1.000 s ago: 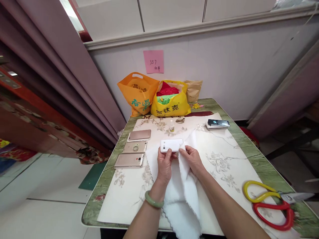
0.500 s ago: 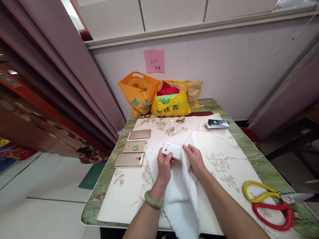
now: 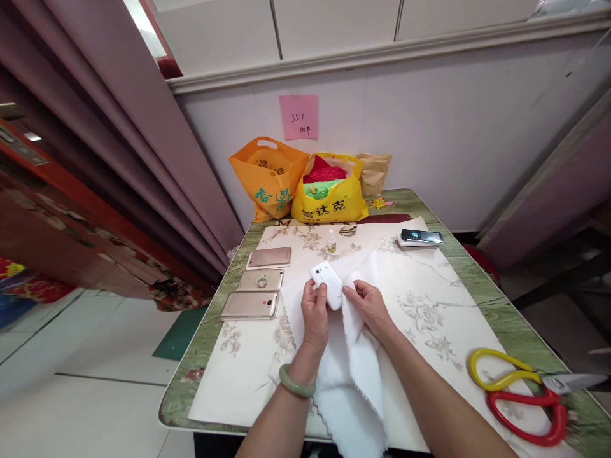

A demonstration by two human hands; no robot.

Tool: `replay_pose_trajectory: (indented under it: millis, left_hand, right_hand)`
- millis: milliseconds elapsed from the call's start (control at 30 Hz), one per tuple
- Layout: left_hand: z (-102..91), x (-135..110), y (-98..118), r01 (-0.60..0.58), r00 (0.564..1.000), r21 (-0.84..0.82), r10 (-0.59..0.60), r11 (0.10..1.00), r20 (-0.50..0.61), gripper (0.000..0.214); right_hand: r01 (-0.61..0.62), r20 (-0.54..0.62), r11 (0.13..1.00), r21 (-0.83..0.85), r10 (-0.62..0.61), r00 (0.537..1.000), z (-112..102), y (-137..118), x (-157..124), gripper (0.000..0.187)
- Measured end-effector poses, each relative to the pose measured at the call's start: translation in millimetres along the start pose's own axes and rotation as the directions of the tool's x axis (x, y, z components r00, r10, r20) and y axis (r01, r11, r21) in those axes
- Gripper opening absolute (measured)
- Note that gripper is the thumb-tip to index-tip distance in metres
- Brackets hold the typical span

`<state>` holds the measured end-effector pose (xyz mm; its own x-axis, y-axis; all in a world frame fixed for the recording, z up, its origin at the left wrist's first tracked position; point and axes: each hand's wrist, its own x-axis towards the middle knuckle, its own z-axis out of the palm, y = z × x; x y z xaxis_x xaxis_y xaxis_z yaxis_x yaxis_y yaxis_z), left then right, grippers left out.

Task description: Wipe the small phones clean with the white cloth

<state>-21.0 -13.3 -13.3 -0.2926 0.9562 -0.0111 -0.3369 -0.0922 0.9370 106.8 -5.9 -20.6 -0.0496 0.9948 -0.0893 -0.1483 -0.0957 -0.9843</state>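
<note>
White phone (image 3: 326, 284) sits tilted in the left hand (image 3: 315, 313), its near end pinched between thumb and fingers (image 3: 308, 294), the far end angled up and away from them, apparently so its face is free to be rubbed; the right hand (image 3: 367, 306) grasps a fold of the white cloth (image 3: 356, 375) with its fingertips (image 3: 347, 294) touching the phone's right edge, the cloth bunched there, likely as a wiping pad, while the rest of it trails down over the table's near edge between the two forearms; a green bangle (image 3: 296, 383) rings the left wrist.

From the head view, counted: three gold-toned phones (image 3: 260, 280) lie in a row just left of the left fingers, set apart as if sorted; one dark handset (image 3: 420, 237) rests well beyond the right fingers, to their right; one small bottle (image 3: 331, 241) stands beyond the fingers, near the far edge of the floral mat (image 3: 429, 299); one pair of scissors (image 3: 520, 394) with a yellow and a red handle lies well to the right of the right hand; two carrier bags, orange (image 3: 268, 178) and yellow (image 3: 329, 191), lean against the wall with a brown paper bag (image 3: 373, 173) beside them; one pink note (image 3: 298, 117) is stuck above.
</note>
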Motion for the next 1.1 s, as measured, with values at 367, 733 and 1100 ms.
replay_pose_trajectory:
  millis: [367, 733, 1100]
  left_hand:
    - [0.2, -6, 8, 0.086, 0.948, 0.141, -0.125, 0.986, 0.293, 0.041]
    - [0.4, -7, 1, 0.127, 0.936, 0.166, -0.173, 0.978, 0.305, 0.039]
    - [-0.8, -6, 7, 0.167, 0.926, 0.222, -0.23, 0.961, 0.299, 0.03]
  right_hand:
    - [-0.009, -0.107, 0.993, 0.117, 0.022, 0.994, -2, 3, 3, 0.038]
    - [0.001, -0.355, 0.964, 0.264, 0.096, 0.93, -3, -4, 8, 0.048]
    - [-0.031, -0.327, 0.93, 0.367, 0.161, 0.931, -3, -9, 7, 0.044]
